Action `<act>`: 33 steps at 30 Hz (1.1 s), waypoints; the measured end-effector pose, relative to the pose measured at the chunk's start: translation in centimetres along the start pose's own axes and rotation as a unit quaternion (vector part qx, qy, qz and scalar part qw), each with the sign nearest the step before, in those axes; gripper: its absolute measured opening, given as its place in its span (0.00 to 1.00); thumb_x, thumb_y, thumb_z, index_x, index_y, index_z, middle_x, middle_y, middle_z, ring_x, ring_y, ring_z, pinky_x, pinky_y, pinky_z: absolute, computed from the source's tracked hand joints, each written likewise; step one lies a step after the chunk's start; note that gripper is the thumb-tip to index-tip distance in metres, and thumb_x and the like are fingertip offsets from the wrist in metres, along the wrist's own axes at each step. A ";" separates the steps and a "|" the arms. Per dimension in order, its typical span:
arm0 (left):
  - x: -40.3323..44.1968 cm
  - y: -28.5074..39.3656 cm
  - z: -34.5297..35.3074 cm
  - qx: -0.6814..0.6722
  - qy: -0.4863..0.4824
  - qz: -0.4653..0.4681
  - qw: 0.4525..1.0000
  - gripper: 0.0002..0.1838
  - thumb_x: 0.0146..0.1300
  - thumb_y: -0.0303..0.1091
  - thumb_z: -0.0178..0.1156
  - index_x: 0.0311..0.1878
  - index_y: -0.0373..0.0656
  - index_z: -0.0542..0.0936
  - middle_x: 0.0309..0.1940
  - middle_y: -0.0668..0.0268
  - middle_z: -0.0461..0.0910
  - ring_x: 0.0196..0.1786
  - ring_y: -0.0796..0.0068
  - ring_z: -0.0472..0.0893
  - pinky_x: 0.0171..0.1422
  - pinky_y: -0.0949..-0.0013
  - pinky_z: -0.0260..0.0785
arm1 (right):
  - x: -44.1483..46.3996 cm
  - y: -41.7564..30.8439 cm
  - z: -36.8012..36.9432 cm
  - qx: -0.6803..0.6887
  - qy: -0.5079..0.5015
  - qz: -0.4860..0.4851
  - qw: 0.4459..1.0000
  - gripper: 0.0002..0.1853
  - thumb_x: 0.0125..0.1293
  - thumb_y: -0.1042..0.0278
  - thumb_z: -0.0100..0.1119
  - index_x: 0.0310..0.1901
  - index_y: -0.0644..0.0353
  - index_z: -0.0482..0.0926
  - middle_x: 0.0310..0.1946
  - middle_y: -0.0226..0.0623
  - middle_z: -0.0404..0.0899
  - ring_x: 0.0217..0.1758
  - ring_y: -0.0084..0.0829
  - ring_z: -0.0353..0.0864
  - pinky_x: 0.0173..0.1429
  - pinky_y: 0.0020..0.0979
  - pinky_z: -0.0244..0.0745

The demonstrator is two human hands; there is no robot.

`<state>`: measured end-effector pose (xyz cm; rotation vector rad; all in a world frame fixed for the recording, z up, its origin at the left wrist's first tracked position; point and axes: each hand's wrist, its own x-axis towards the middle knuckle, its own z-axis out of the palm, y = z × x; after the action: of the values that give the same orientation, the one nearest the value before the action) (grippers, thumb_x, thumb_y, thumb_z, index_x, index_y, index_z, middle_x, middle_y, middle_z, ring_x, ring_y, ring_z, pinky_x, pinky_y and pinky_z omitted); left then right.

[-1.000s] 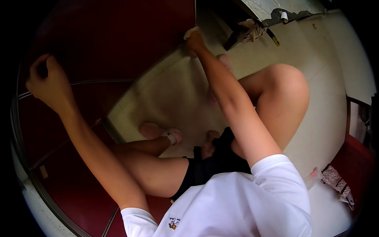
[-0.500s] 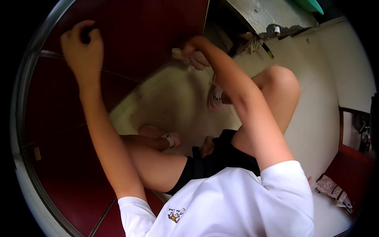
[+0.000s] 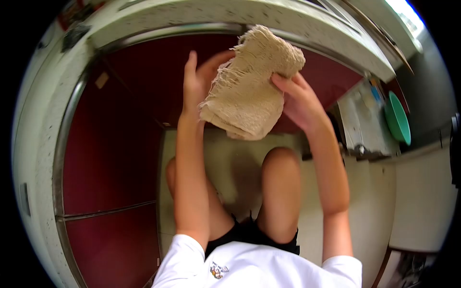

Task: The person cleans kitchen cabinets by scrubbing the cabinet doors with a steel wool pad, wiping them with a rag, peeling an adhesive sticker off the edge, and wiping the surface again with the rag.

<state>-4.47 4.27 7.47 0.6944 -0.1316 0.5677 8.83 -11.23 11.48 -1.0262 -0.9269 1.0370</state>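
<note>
A folded beige cloth (image 3: 252, 84) with a frayed left edge is held up in front of the dark red cabinet doors (image 3: 115, 139). My right hand (image 3: 302, 101) grips its right side, thumb on the front and fingers behind. At the cloth's left edge is my left hand (image 3: 199, 81), its thumb raised and its fingers apart, partly hidden behind the cloth. Whether the left fingers touch the cloth cannot be made out.
Above the doors runs a speckled countertop (image 3: 187, 17). A green basin (image 3: 397, 117) stands at the right by a grey ledge (image 3: 357, 120). My bent knees (image 3: 281, 168) are below the hands, over the pale floor (image 3: 321, 201).
The view has swung up and left to face the cabinet and countertop. My right hand has risen from near the floor with the cloth, which now shows unfolded wider between both hands.
</note>
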 end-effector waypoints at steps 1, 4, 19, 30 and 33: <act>-1.4 1.0 -2.8 -0.157 -0.129 -0.025 0.979 0.45 0.70 0.67 0.28 0.66 0.32 0.67 0.61 0.52 0.73 0.64 0.60 0.72 0.69 0.61 0.62 | 0.9 0.9 1.4 0.033 0.028 -0.003 0.999 0.22 0.67 0.67 0.60 0.61 0.61 0.70 0.53 0.31 0.78 0.53 0.23 0.77 0.55 0.28 0.72; -4.5 2.5 1.4 0.161 0.131 0.108 0.972 0.45 0.70 0.67 0.32 0.68 0.29 0.65 0.62 0.51 0.72 0.65 0.61 0.72 0.70 0.62 0.60 | 3.5 3.9 4.1 0.091 0.061 -0.017 0.994 0.21 0.68 0.67 0.58 0.61 0.62 0.70 0.53 0.33 0.77 0.55 0.24 0.77 0.59 0.30 0.72; -5.5 3.8 -0.2 0.410 0.314 -0.084 0.852 0.24 0.63 0.33 0.63 0.59 0.31 0.73 0.50 0.59 0.80 0.50 0.74 0.79 0.59 0.69 0.69 | 6.8 11.3 7.4 -0.040 0.171 -0.095 0.980 0.18 0.70 0.68 0.54 0.60 0.64 0.71 0.54 0.36 0.77 0.56 0.24 0.75 0.62 0.29 0.68; -5.6 2.7 -1.8 0.424 0.321 0.037 0.846 0.16 0.64 0.29 0.59 0.53 0.33 0.73 0.43 0.60 0.81 0.44 0.76 0.79 0.51 0.70 0.71 | 5.1 10.0 5.4 0.026 0.025 0.078 0.996 0.25 0.67 0.69 0.60 0.63 0.65 0.65 0.51 0.40 0.81 0.54 0.26 0.79 0.60 0.28 0.70; -5.8 3.0 -2.5 0.439 0.277 0.057 0.853 0.16 0.64 0.29 0.58 0.53 0.33 0.73 0.41 0.61 0.80 0.43 0.76 0.78 0.49 0.71 0.71 | 5.2 10.9 5.3 0.070 0.030 0.070 0.995 0.25 0.67 0.72 0.59 0.63 0.65 0.65 0.49 0.40 0.81 0.53 0.26 0.80 0.57 0.28 0.73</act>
<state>-11.15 5.09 5.51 1.3812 0.6795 0.9320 2.71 -3.22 3.00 -1.0106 -0.7297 1.1650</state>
